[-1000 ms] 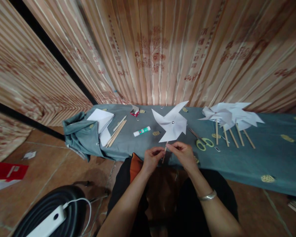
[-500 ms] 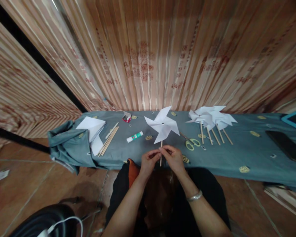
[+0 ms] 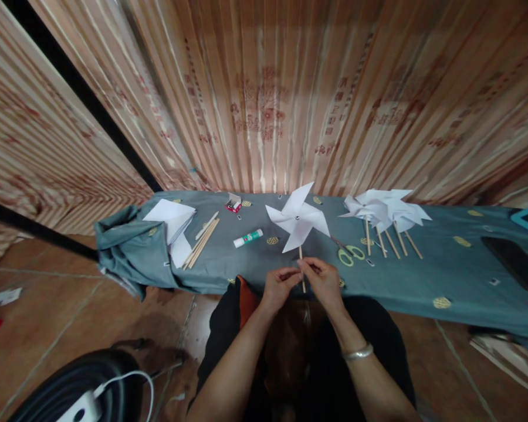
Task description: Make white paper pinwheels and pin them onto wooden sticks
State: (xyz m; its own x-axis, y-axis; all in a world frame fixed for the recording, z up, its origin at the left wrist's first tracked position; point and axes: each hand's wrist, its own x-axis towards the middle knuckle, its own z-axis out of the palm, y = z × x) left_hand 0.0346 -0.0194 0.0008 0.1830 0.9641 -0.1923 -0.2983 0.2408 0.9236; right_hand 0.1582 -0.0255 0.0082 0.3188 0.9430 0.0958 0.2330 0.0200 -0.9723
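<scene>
Pinwheel [image 3: 297, 218] upright, stick roughly vertical, blades up. Left hand [image 3: 280, 285] and right hand [image 3: 323, 281] both pinch the stick; fingertips hide its middle.

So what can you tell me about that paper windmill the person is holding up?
The pinwheel is folded from plain white paper into four pointed blades, pinned at the centre by a small shiny stud. It sits atop a thin, pale wooden stick, held roughly upright over the near edge of the grey-green cloth. The left hand and right hand both pinch the stick.
</scene>
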